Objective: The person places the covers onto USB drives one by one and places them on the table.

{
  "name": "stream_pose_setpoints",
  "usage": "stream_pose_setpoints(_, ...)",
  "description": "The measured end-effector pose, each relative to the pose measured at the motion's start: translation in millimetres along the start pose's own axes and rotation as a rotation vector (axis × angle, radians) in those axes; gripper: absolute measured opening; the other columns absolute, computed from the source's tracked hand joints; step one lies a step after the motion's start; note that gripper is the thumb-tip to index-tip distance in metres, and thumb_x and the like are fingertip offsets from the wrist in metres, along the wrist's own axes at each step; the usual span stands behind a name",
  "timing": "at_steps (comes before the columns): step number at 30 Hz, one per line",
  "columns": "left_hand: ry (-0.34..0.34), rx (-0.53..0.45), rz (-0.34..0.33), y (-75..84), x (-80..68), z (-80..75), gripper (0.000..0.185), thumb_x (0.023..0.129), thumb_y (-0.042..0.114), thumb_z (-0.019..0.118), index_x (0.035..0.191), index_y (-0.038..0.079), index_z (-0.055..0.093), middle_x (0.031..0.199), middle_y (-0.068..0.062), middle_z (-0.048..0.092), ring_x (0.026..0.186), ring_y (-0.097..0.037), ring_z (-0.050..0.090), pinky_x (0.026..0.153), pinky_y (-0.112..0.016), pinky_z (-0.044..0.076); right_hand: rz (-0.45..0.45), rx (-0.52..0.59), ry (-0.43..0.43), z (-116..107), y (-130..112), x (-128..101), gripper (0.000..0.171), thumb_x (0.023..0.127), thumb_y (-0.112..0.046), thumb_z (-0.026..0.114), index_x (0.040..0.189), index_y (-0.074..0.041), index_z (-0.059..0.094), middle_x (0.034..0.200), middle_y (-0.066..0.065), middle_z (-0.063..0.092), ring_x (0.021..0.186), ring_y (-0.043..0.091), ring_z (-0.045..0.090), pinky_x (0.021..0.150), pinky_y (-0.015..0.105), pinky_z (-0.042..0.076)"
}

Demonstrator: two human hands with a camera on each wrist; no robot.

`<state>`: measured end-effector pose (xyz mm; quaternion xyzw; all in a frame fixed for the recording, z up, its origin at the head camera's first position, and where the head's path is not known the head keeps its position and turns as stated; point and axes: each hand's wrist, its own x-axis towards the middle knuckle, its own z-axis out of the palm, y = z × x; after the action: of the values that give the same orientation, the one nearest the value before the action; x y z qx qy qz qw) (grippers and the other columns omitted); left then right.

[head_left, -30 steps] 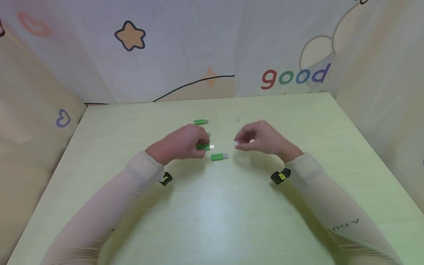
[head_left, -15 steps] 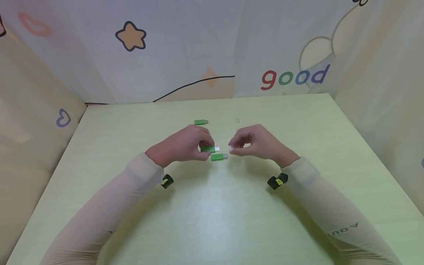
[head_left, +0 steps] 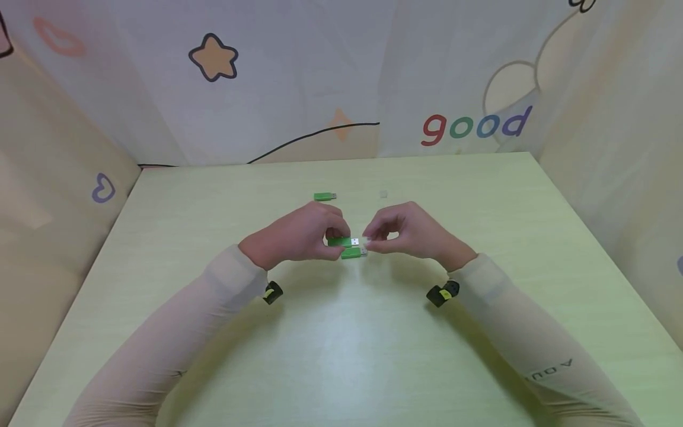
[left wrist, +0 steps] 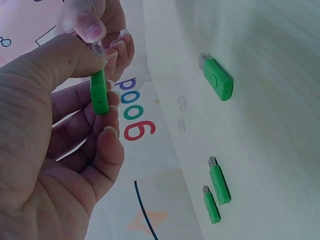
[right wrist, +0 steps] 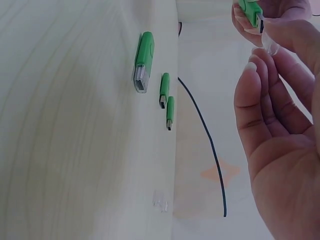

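Note:
My left hand [head_left: 332, 238] pinches a green USB stick [head_left: 341, 241] just above the table, metal plug pointing right. Thumb and fingers of my right hand [head_left: 374, 239] pinch a small clear cap [right wrist: 270, 46] right at that plug's tip. In the left wrist view the held green USB stick [left wrist: 99, 93] stands between thumb and fingers, with the clear cap [left wrist: 98, 49] at its top end. Just below the hands, a capped green stick [head_left: 353, 253] lies on the table [head_left: 341, 356].
Two uncapped green sticks [left wrist: 220, 180] [left wrist: 211, 205] lie side by side farther back; only one [head_left: 324, 196] shows in the head view. Two loose clear caps [left wrist: 182, 103] [left wrist: 181, 125] lie beyond them. Printed fabric walls [head_left: 299, 71] enclose the table on three sides.
My left hand has lifted its green stick and carried it right. My right hand has moved left with the clear cap until it meets the plug.

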<state>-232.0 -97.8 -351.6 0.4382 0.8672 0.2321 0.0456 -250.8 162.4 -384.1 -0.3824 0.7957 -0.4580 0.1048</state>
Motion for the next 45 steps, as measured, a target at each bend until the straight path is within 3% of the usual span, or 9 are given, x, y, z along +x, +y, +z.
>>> stream_pose_setpoints(11, -0.01, 0.008, -0.013, 3.3, 2.3, 0.2, 0.007, 0.084, 0.007, 0.074, 0.089, 0.011, 0.077, 0.081, 0.003, 0.064, 0.075, -0.014, 0.058, 0.069, -0.023, 0.052, -0.013, -0.015, -0.012, 1.8, -2.7, 2.4, 0.014, 0.085, -0.013, 0.084, 0.097, -0.008, 0.08, 0.089, -0.001, 0.075, 0.077, 0.018, 0.067, 0.075, 0.037, 0.06)
stream_pose_setpoints(23, 0.002, -0.013, -0.012, 2.2, 1.9, 2.1, 0.006, 0.084, 0.006, 0.074, 0.087, 0.011, 0.076, 0.08, 0.002, 0.063, 0.076, -0.017, 0.058, 0.07, -0.024, 0.051, -0.019, -0.03, -0.014, 1.8, -0.8, 2.7, 0.014, 0.085, -0.015, 0.084, 0.098, -0.01, 0.081, 0.089, -0.002, 0.076, 0.076, 0.017, 0.068, 0.075, 0.037, 0.06)
stream_pose_setpoints(34, 0.002, -0.009, -0.009, 1.1, 2.6, 4.5, 0.006, 0.084, 0.007, 0.074, 0.088, 0.011, 0.077, 0.081, 0.003, 0.064, 0.076, -0.017, 0.061, 0.069, -0.023, 0.053, 0.044, -0.042, -0.016, 2.2, -2.3, 1.8, 0.017, 0.084, -0.016, 0.085, 0.099, -0.009, 0.08, 0.09, -0.003, 0.076, 0.078, 0.017, 0.07, 0.079, 0.036, 0.06)
stream_pose_setpoints(45, -0.007, -0.009, -0.004, 2.8, 4.4, 4.9, 0.004, 0.086, 0.009, 0.074, 0.088, 0.009, 0.078, 0.08, 0.003, 0.065, 0.075, -0.012, 0.058, 0.07, -0.023, 0.053, -0.011, -0.048, 0.006, 5.4, -0.5, 3.0, 0.012, 0.084, -0.015, 0.085, 0.094, -0.017, 0.081, 0.088, -0.004, 0.076, 0.076, 0.015, 0.069, 0.076, 0.034, 0.061)
